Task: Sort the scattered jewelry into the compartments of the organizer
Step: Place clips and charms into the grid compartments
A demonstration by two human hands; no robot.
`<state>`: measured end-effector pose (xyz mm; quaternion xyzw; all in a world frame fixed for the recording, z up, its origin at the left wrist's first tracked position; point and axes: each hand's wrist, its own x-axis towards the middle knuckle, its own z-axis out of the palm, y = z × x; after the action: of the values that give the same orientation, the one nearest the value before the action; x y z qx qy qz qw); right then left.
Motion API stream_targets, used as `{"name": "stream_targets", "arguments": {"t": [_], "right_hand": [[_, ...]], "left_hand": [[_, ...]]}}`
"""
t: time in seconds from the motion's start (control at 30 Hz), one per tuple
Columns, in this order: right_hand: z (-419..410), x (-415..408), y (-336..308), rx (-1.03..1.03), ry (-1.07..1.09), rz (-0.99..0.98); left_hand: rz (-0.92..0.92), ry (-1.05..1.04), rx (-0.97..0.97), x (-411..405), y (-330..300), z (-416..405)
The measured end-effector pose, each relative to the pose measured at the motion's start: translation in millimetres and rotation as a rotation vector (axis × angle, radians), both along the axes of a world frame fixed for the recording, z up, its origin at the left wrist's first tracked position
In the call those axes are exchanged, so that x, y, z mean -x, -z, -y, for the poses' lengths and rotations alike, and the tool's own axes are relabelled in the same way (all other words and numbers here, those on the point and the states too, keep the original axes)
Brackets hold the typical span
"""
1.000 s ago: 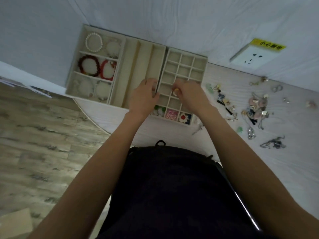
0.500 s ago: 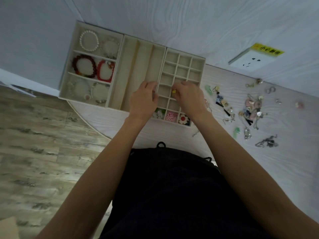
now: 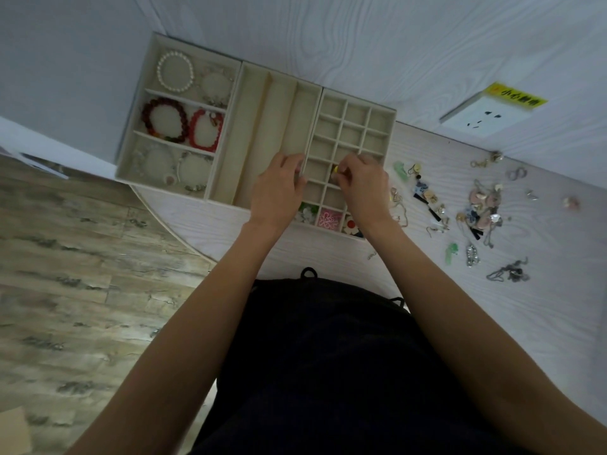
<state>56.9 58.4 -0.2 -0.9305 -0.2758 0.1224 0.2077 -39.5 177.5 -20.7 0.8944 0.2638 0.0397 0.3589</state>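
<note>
Both hands worked over the grid tray (image 3: pixel 377 108): right hand (image 3: pixel 363 188) pinched a small yellow piece (image 3: pixel 335 169) above a middle cell, left hand (image 3: pixel 279 188) curled, steadying the divider. Next, release it, then reach toward three o'clock.

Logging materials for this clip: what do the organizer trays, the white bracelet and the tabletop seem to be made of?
Organizer trays: beige, matte, soft-looking lining, probably velvet or flocked fabric over board; no shine.
White bracelet: round, glossy white beads, pearl-like; real or imitation cannot be told.
Tabletop: pale surface with printed-looking grain lines, likely laminate or painted wood.
</note>
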Motion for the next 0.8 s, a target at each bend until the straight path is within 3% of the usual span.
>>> {"name": "stream_targets", "arguments": {"t": [0.27,0.4,0.5,0.8], "right_hand": [[40,-7,-22,-0.245,0.14,0.026],[93,-17,-17,-0.046,0.194,0.018],[104,-17,-6,0.105,0.115,-0.025],[90,-17,4,0.156,0.158,-0.057]], "left_hand": [[-0.021,0.013,0.008,0,-1,0],[-0.025,0.008,0.008,1,-3,2],[-0.052,0.029,0.015,0,-7,1],[-0.098,0.052,0.021,0,-12,-4]]}}
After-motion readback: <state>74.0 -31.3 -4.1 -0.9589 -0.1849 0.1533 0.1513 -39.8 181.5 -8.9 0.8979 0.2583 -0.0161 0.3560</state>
